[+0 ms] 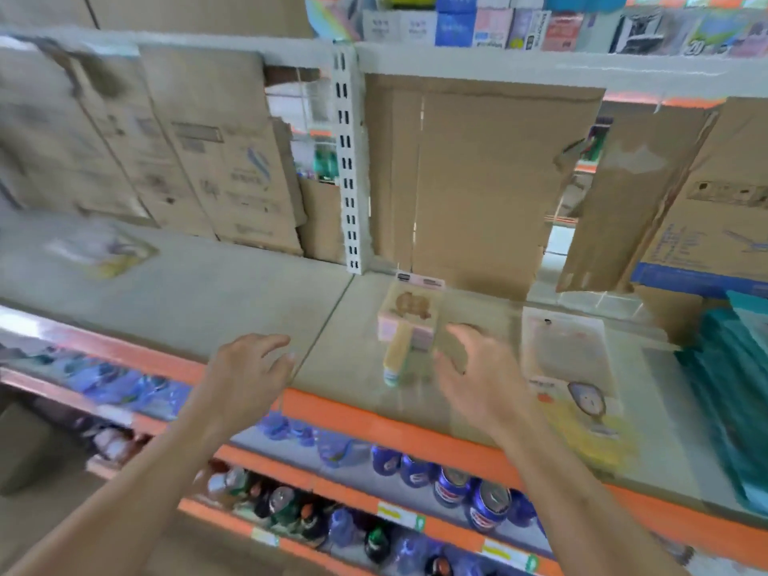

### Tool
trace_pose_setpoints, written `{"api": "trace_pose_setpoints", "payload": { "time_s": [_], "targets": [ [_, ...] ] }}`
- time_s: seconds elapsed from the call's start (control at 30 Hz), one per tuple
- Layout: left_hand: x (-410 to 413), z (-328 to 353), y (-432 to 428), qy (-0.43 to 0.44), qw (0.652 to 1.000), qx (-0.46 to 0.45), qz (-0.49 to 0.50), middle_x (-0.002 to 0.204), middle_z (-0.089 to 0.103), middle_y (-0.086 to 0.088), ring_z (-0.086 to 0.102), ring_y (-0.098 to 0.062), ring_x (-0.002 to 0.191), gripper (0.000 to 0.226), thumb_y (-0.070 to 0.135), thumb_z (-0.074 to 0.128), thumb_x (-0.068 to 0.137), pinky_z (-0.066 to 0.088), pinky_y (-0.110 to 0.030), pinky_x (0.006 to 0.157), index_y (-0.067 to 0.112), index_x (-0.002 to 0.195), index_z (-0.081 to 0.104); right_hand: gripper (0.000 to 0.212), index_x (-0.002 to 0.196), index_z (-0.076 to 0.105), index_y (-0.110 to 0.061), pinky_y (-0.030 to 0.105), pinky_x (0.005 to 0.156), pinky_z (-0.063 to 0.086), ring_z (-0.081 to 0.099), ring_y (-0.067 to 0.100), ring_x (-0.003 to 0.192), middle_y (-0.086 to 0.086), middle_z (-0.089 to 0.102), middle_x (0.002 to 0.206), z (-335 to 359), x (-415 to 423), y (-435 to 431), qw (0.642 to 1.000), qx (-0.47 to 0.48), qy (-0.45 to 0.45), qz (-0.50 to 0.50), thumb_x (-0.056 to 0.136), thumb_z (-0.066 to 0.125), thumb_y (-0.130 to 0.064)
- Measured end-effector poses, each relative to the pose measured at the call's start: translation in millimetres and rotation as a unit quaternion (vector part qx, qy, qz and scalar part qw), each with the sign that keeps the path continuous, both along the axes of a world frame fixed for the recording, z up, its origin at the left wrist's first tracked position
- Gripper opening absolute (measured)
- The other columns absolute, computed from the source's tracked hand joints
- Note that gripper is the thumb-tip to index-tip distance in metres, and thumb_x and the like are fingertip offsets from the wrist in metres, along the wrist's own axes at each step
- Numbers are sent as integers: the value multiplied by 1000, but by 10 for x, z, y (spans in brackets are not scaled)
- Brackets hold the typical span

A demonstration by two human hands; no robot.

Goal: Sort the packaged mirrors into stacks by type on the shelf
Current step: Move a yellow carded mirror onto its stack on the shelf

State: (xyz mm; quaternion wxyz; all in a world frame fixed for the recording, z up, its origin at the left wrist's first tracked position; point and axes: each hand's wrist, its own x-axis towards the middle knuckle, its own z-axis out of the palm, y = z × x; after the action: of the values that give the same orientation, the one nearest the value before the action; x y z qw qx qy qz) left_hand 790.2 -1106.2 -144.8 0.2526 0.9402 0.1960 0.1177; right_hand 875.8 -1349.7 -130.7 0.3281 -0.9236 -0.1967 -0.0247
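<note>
A pink and tan packaged hand mirror (409,322) lies on the grey shelf (208,301), handle toward me. A flat clear package with a yellow card and a shield-shaped mirror (575,380) lies to its right. Another clear package (99,251) rests far left on the shelf, blurred. My right hand (478,376) hovers just right of the pink mirror's handle with fingers spread, holding nothing. Over the shelf's front edge, left of that mirror, my left hand (249,376) is also spread and empty.
Flattened cardboard boxes (478,180) line the back of the shelf around a white slotted upright (349,160). A teal stack of packages (731,388) sits at the right. Cans and bottles (457,484) fill the lower shelves behind orange rails.
</note>
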Motion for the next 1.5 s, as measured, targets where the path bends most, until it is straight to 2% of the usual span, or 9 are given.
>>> {"api": "trace_pose_setpoints", "payload": {
  "time_s": [0.17,0.3,0.37,0.5,0.63,0.8,1.17,1.5],
  "targets": [
    [-409,-66,470,-18,998,3,68,116,67,-13,61,-28,110,29,14,65,87,36,-29,96,3,113,68,40,130,54,-18,29,91,41,56,25,114,5,62,122,-7,-102,618,999,5,6,46,90,54,-25],
    [-707,-145,851,-19,995,-11,96,120,65,-11,58,-25,114,30,14,64,88,34,-26,98,5,116,66,44,134,50,-11,25,101,31,47,20,127,5,54,136,-41,-216,1119,996,-22,-15,88,92,54,-26],
    [-837,-187,1040,-11,993,-16,114,124,63,-8,57,-23,116,31,19,61,90,34,-25,97,10,119,65,45,135,49,-10,22,102,28,44,18,129,4,51,139,-50,-288,1364,994,-28,-15,106,93,52,-26],
    [-1033,-225,1407,1,991,-23,136,121,64,-6,57,-27,111,28,23,57,92,40,-31,89,16,117,65,46,136,48,-11,21,101,29,44,17,130,3,49,141,-71,-406,1814,992,-35,-18,122,94,51,-29],
    [-1137,-276,1724,5,990,-17,143,127,60,-5,55,-25,117,33,29,58,91,41,-34,95,22,123,62,48,138,45,-12,21,105,26,41,16,132,3,47,143,-77,-453,2176,990,-47,-12,135,94,50,-30],
    [-1272,-326,2104,9,988,10,157,132,58,-2,55,-25,119,38,32,56,91,43,-35,96,20,128,59,49,138,45,-11,23,107,27,42,17,132,4,47,143,-96,-514,2655,987,-47,-17,151,94,51,-30],
    [-1517,-366,2618,-5,977,25,210,117,63,-2,59,-27,101,36,33,57,91,48,-38,87,21,125,60,50,139,45,-10,22,108,26,41,15,133,3,47,143,-180,-584,3392,980,-45,-9,194,94,51,-31],
    [-1490,-394,3257,23,962,52,268,115,64,-2,59,-28,106,38,34,57,91,48,-40,86,19,126,60,50,138,45,-9,21,108,24,40,16,134,5,46,144,-279,-335,4200,969,-59,0,239,94,51,-30]
  ]
}}
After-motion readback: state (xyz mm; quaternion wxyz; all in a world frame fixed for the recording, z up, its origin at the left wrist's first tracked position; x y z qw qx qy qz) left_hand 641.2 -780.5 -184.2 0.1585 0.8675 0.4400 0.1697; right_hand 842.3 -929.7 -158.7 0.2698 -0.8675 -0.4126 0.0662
